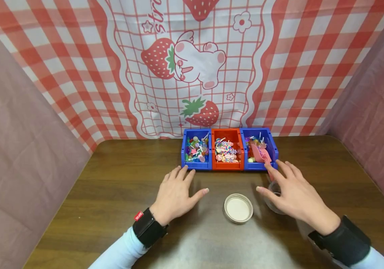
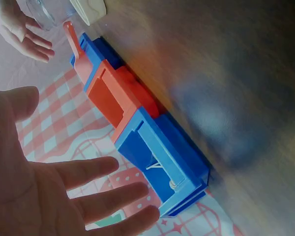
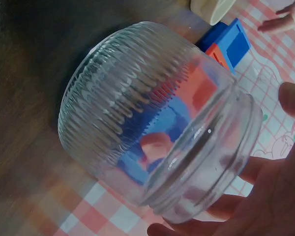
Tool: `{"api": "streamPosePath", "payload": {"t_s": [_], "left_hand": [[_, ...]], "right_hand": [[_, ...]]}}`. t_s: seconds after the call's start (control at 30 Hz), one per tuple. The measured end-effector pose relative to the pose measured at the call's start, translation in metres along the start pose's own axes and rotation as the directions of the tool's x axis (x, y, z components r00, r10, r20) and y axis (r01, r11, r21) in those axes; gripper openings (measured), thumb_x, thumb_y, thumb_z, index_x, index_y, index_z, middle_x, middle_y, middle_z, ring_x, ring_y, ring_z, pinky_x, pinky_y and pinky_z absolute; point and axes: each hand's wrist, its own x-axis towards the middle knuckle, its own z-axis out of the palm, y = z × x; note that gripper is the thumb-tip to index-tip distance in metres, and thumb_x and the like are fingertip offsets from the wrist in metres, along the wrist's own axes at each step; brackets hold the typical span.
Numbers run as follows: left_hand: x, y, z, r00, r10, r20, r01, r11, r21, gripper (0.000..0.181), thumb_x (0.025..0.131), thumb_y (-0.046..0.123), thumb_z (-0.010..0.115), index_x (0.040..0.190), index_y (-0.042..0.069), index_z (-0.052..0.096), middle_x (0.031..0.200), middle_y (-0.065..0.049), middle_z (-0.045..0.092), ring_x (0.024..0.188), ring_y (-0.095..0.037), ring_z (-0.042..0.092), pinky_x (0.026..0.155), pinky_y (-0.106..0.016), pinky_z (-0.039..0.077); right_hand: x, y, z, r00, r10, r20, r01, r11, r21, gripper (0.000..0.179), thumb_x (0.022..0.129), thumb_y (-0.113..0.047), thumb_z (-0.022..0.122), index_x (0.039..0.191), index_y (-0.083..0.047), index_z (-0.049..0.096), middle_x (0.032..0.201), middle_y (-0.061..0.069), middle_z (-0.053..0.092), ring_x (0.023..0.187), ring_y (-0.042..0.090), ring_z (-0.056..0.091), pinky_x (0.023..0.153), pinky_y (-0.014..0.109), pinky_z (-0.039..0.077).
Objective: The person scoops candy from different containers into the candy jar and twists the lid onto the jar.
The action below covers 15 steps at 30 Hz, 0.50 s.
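My left hand (image 1: 175, 194) hovers over the table with fingers spread, just in front of the left blue bin (image 1: 196, 165), holding nothing. My right hand (image 1: 296, 194) reaches above a clear ribbed jar (image 3: 123, 98), fingers extended around its open mouth; whether they touch the rim I cannot tell. In the head view the hand covers much of the jar. A pink scoop (image 1: 260, 153) lies in the right blue bin (image 1: 273, 144), its handle jutting over the front edge near my right index finger. Between the hands lies a round cream lid (image 1: 239, 210).
The red bin (image 1: 227, 166) in the middle holds striped lollipop-like pieces (image 1: 226, 150). Both blue bins contain mixed colourful trinkets. The bins stand in a row at the back edge of the wooden table (image 1: 118, 209), against a checked strawberry cloth (image 1: 195, 67). Pink cloths hang at both sides.
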Motion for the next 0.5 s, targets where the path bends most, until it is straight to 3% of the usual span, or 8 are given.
{"api": "streamPosePath", "payload": {"t_s": [0.1, 0.3, 0.5], "left_hand": [[0.000, 0.001, 0.000, 1.000, -0.007, 0.022, 0.007, 1.000, -0.020, 0.086, 0.092, 0.077, 0.035, 0.142, 0.011, 0.055, 0.146, -0.016, 0.049, 0.133, -0.036, 0.045, 0.105, -0.055, 0.037], [0.001, -0.002, 0.001, 0.999, 0.039, -0.004, -0.039, 0.999, -0.034, 0.065, 0.096, 0.064, 0.047, 0.124, 0.010, 0.067, 0.124, -0.010, 0.064, 0.110, -0.028, 0.060, 0.088, -0.046, 0.051], [0.002, -0.007, 0.006, 0.998, 0.069, -0.003, -0.069, 0.996, -0.064, 0.047, 0.097, 0.053, 0.054, 0.110, 0.011, 0.070, 0.106, -0.004, 0.070, 0.095, -0.023, 0.066, 0.078, -0.043, 0.054]], "right_hand": [[-0.003, 0.000, -0.003, 0.999, 0.019, 0.033, -0.019, 1.000, 0.001, 0.085, 0.088, -0.067, 0.060, 0.147, -0.008, 0.047, 0.145, 0.028, 0.039, 0.129, 0.054, 0.036, 0.084, 0.073, 0.041], [-0.008, 0.002, -0.004, 0.995, 0.054, 0.082, -0.055, 0.999, 0.004, 0.083, 0.083, -0.063, 0.070, 0.145, -0.010, 0.051, 0.139, 0.026, 0.047, 0.122, 0.051, 0.044, 0.075, 0.071, 0.046], [-0.012, 0.002, -0.002, 0.992, 0.076, 0.098, -0.077, 0.997, 0.013, 0.079, 0.081, -0.055, 0.076, 0.141, -0.008, 0.053, 0.131, 0.023, 0.054, 0.113, 0.046, 0.052, 0.069, 0.064, 0.050]]}}
